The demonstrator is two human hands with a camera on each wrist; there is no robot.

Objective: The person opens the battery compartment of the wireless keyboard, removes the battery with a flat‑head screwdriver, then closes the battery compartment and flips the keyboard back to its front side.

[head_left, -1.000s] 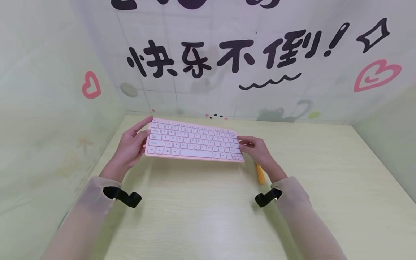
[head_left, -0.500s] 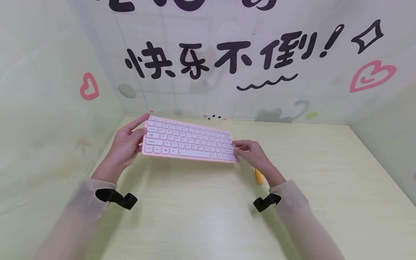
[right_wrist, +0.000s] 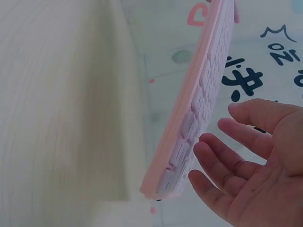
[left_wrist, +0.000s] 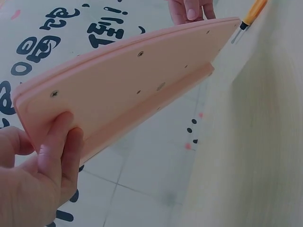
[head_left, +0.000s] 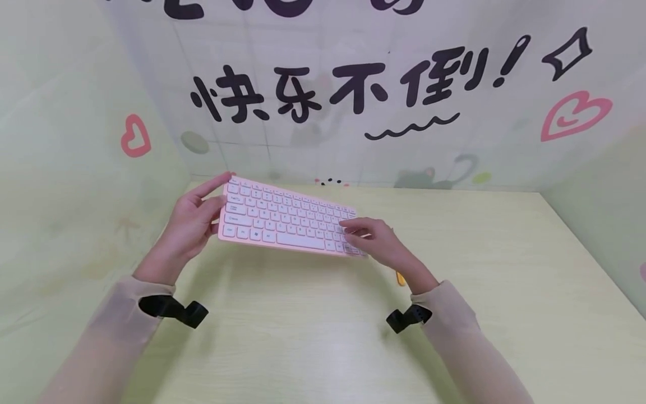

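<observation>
A pink keyboard (head_left: 287,216) with white keys is held up above the table, its key side facing the head camera. My left hand (head_left: 184,227) grips its left end, the thumb at the edge and fingers behind. In the left wrist view the plain pink underside (left_wrist: 113,71) shows small screws and a raised ridge, with two fingertips (left_wrist: 71,132) pressed against it. My right hand (head_left: 375,241) is in front of the right-end keys. The right wrist view shows its fingers (right_wrist: 213,161) loosely bent, holding nothing and seemingly just off the keys.
A screwdriver with an orange handle (left_wrist: 255,12) and thin metal shaft lies on the pale wood-look table (head_left: 303,325), mostly hidden behind the right forearm in the head view. Printed cloth walls (head_left: 323,151) enclose the back and sides.
My right hand has let go of the keyboard's right edge and shifted left in front of the keys. The left hand keeps its grip; the keyboard has tilted slightly, right end lower.
</observation>
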